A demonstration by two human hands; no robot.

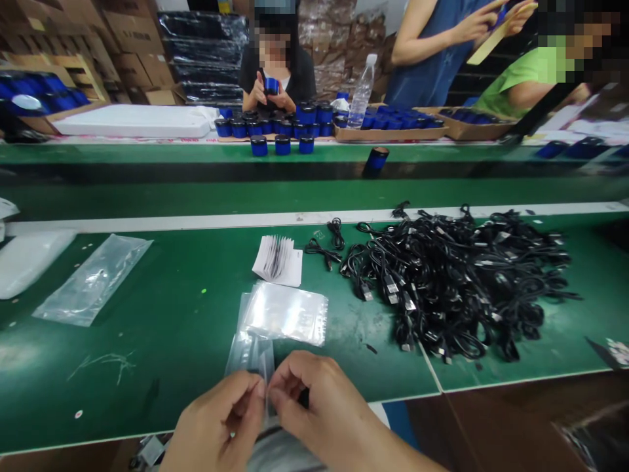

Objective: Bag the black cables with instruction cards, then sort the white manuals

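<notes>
My left hand (219, 419) and my right hand (322, 403) meet at the near edge of the table, fingertips almost touching. Both pinch the edge of a small clear plastic bag (266, 367) that stands up between them. Something dark shows inside the curl of my right fingers, too small to make out. Just beyond my hands lies a stack of clear plastic bags (287, 313), overlapping other clear film. Behind that stack sits a fanned pile of white folded leaflets (276, 259).
A large heap of black USB cables (457, 282) covers the right side. Two coiled cables (336, 234) lie apart from it. At left is a flat clear bag (98, 278). Across the bench stand blue jars (282, 145), a plastic bottle (362, 92) and several people.
</notes>
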